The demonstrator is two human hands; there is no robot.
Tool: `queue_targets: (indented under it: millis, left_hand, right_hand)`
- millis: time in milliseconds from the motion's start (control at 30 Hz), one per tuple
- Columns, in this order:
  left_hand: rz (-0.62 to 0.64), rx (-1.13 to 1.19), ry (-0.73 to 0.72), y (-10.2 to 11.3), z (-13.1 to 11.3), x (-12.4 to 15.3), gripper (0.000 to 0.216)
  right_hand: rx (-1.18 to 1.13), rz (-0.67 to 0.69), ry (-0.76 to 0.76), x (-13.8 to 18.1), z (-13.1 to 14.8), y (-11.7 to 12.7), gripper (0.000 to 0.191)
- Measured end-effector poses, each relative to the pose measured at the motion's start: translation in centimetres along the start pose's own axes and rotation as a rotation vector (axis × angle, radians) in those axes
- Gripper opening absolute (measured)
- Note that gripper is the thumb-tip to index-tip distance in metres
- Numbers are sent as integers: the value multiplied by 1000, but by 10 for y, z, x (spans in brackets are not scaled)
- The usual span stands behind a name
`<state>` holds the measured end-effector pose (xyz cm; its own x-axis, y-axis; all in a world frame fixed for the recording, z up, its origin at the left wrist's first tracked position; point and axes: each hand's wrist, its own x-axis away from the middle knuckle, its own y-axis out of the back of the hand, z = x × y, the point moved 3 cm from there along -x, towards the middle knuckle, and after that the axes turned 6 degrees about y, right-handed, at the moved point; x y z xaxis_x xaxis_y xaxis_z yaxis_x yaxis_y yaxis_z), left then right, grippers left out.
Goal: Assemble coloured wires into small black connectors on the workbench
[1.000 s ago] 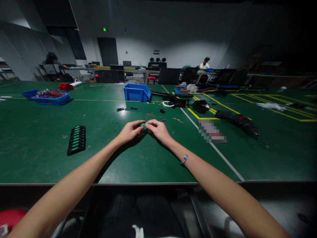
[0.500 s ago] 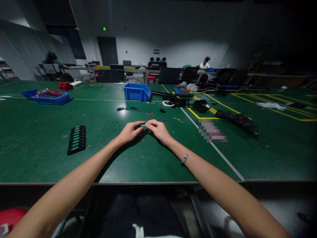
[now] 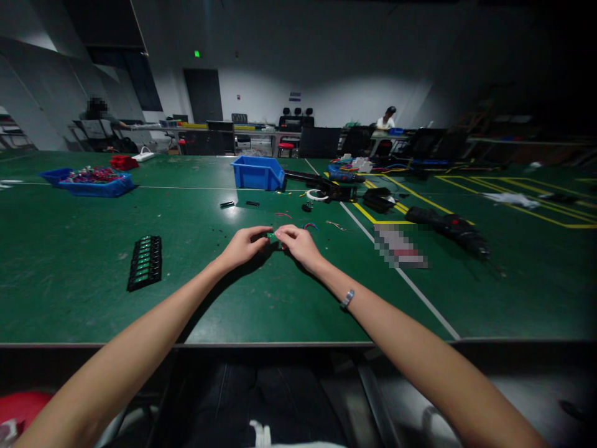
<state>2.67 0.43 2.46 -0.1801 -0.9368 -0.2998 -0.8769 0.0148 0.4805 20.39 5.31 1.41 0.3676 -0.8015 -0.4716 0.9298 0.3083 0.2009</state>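
Observation:
My left hand (image 3: 244, 247) and my right hand (image 3: 298, 244) meet fingertip to fingertip over the green table mat (image 3: 261, 298). Between them is a small green circuit board (image 3: 270, 235), pinched by the fingers of both hands. Most of the board is covered by my fingers. Beyond my right hand a short red and blue wire (image 3: 310, 226) lies on the mat, with a red wire (image 3: 282, 214) to its left. A black tray (image 3: 144, 262) holding several green boards in a row rests to the left of my left hand.
Farther back stand a blue bin (image 3: 258, 173) and a blue tray of tangled wires (image 3: 97, 183). Black tool-like parts (image 3: 450, 230) lie to the right, beside a blurred-out flat item (image 3: 400, 247). Two people sit at distant tables.
My left fingers have parted slightly and a little more of the green board shows between the hands. Otherwise both arms stay almost where they were.

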Motion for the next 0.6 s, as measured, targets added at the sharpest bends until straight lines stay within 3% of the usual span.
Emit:
queue_targets:
  millis: [200, 600]
  left_hand:
    - [83, 193, 107, -5, -1, -1, 50]
    - [104, 256, 90, -6, -5, 0, 48]
  right_hand:
    - [-36, 6, 17, 1, 8, -1, 32]
    - [-52, 23, -12, 2, 9, -1, 34]
